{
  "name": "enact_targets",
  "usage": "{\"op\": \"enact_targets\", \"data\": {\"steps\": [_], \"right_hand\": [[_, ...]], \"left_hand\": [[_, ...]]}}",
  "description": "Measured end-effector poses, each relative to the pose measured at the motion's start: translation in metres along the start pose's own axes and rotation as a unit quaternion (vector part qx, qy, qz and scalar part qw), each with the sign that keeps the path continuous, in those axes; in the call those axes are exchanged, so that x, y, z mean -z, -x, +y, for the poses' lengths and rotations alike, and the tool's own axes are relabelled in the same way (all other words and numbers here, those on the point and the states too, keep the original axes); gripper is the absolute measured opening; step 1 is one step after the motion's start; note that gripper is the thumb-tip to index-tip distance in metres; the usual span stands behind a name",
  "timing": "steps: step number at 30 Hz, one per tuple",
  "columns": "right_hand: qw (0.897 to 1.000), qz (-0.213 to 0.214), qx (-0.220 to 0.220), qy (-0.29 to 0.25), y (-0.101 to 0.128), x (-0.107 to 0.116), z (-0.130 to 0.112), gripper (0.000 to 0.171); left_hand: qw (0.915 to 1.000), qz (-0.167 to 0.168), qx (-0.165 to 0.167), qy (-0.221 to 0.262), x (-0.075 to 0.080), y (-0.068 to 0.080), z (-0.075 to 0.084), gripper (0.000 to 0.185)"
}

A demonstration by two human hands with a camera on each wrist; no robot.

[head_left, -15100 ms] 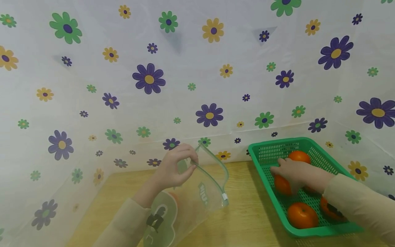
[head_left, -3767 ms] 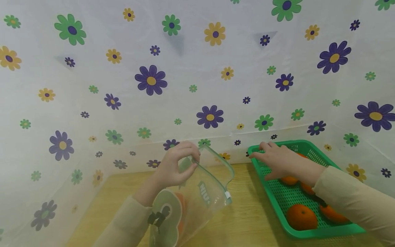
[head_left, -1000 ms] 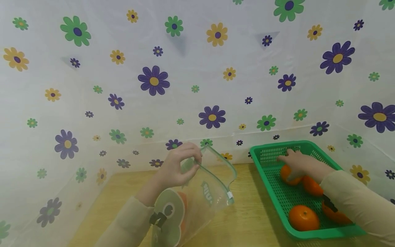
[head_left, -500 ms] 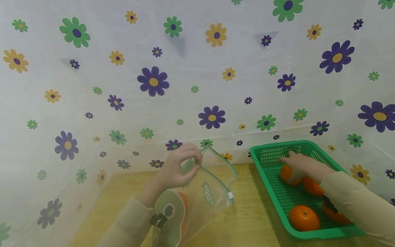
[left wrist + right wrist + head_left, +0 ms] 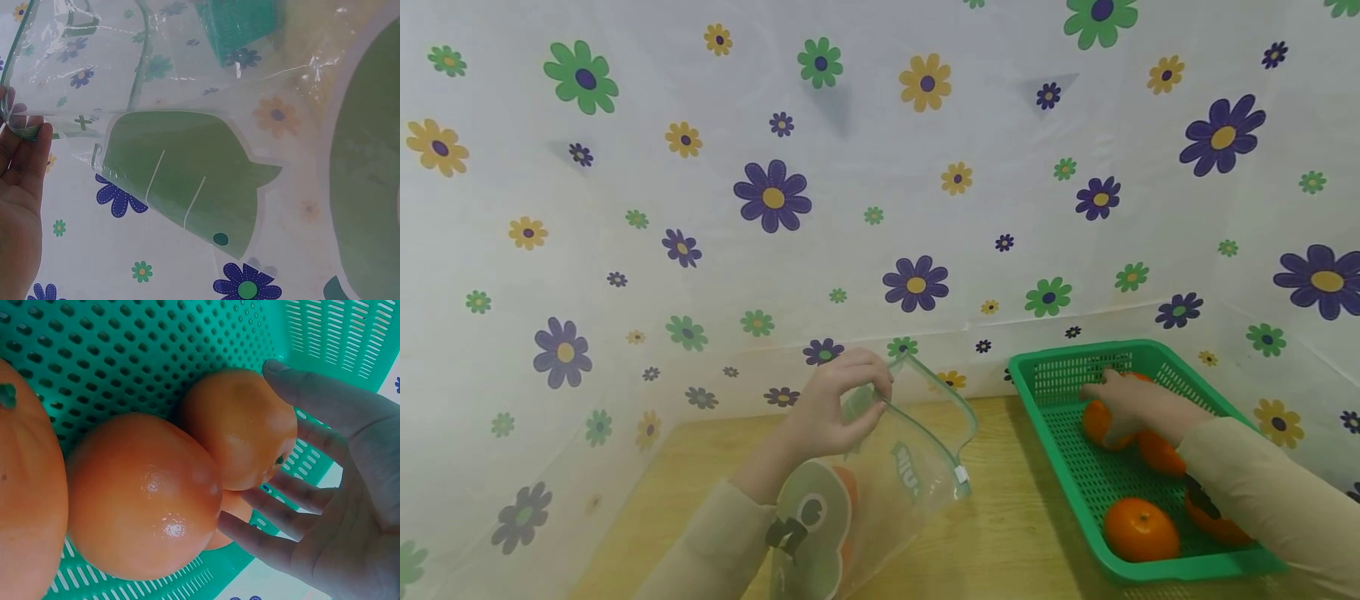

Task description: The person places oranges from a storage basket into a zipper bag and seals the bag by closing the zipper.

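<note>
My left hand (image 5: pixel 842 404) pinches the rim of a clear slider zip bag (image 5: pixel 895 517) between thumb and fingers. The bag's mouth gapes toward the right, with a white slider (image 5: pixel 961 474) at its lower corner and a green cartoon print on its side. In the left wrist view, the fingertips (image 5: pixel 40 125) hold the film at the far left. My right hand (image 5: pixel 1138 404) is inside the green basket (image 5: pixel 1063 467), thumb and fingers curved around an orange (image 5: pixel 237 425) near the back. Another orange (image 5: pixel 144 494) sits right beside the fingers.
The basket stands on a wooden table (image 5: pixel 1000 517), right of the bag. Nearer its front lie an orange (image 5: pixel 1141 530) and an orange fruit (image 5: pixel 1217 521) with a dark patch, partly behind the sleeve. A flower-patterned white sheet (image 5: pixel 850 250) encloses the back and sides.
About four seconds ago my right hand was spread over the basket's left rim; it has moved right, onto an orange. In the last second it hardly moves. My left hand keeps its pinch.
</note>
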State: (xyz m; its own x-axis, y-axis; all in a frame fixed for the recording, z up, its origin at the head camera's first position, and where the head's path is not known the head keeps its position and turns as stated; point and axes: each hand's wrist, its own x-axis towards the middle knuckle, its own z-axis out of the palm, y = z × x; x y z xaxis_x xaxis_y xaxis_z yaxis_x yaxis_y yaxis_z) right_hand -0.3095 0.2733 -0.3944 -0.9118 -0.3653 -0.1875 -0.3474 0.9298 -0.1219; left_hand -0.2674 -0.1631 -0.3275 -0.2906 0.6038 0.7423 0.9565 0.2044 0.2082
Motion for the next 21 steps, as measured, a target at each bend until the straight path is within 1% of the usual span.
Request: {"op": "enact_targets", "data": {"steps": [9, 15, 21], "right_hand": [[1.0, -0.002, 0.007, 0.006, 0.0008, 0.0002, -0.0036, 0.069], [0.999, 0.01, 0.014, 0.028, 0.0013, 0.001, -0.005, 0.067], [0.999, 0.017, 0.017, 0.044, 0.0003, -0.0021, -0.0033, 0.067]], "left_hand": [[1.0, 0.002, 0.002, -0.002, -0.0013, 0.0005, -0.0001, 0.014], [1.0, 0.0, -0.001, -0.001, -0.0018, 0.0002, -0.0004, 0.012], [1.0, -0.003, 0.003, 0.0, -0.0024, 0.0006, -0.0001, 0.008]]}}
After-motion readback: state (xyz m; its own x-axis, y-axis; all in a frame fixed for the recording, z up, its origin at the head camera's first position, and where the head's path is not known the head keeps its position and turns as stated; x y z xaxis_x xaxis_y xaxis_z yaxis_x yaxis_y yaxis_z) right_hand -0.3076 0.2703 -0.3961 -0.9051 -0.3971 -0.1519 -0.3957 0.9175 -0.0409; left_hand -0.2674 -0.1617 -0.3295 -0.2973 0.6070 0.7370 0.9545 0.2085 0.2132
